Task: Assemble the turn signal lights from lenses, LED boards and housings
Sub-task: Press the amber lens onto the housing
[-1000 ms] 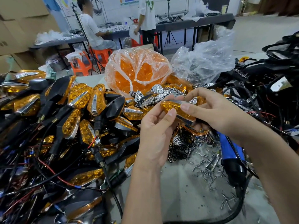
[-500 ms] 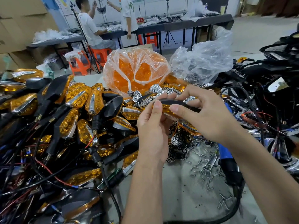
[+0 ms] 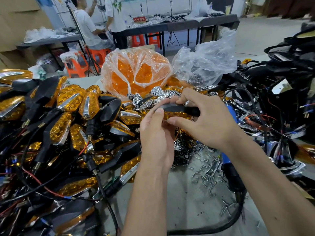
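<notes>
Both hands hold one turn signal light above the worktop (image 3: 187, 201), in front of the bag of amber lenses (image 3: 136, 74). The left hand (image 3: 156, 133) pinches the amber lens (image 3: 177, 115) from below, thumb on its edge; the right hand (image 3: 202, 120) has its grip clenched round the black housing (image 3: 179, 108), pressing it onto the lens. The risk — a crooked seat: uneven pressure could leave one edge proud or pinch a wire, and a slip would drop the light among the loose screws (image 3: 209, 171).

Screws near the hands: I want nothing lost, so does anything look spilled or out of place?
Yes: small silver screws lie scattered loose on the table, not in any container, spreading right toward the black cable.
</notes>
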The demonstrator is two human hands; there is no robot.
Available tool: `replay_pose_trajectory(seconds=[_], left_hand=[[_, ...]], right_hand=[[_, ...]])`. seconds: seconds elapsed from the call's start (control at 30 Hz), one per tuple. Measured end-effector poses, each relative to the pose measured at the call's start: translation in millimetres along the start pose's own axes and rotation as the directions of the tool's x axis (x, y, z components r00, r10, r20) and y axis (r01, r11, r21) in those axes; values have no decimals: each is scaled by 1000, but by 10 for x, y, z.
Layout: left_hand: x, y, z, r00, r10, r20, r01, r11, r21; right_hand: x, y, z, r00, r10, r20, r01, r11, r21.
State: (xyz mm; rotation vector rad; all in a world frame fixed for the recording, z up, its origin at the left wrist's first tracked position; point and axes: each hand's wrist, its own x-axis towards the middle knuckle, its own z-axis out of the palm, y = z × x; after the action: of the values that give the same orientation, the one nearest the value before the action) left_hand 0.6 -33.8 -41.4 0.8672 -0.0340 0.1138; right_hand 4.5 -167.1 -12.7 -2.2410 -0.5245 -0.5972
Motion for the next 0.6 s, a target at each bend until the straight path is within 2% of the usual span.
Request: replay_pose_trajectory(seconds=[0.2, 0.3, 0.43, 0.6], left_hand=[[2, -47, 66, 1000, 11, -13, -11, 1000, -10], [10, -53, 56, 1000, -12, 24, 11, 1000, 25], [1, -39, -2, 995, -25, 95, 9, 987, 162], [-29, 1, -18, 987, 31, 155, -54, 988, 145]], right_hand=[[-32, 81, 14, 1000, 16, -8, -16, 1000, 22], [-43, 112, -3, 999, 29, -18, -29, 999, 32], [-43, 172, -51, 996, 84, 22, -86, 982, 170], [-38, 222, -59, 997, 69, 40, -78, 947, 312]])
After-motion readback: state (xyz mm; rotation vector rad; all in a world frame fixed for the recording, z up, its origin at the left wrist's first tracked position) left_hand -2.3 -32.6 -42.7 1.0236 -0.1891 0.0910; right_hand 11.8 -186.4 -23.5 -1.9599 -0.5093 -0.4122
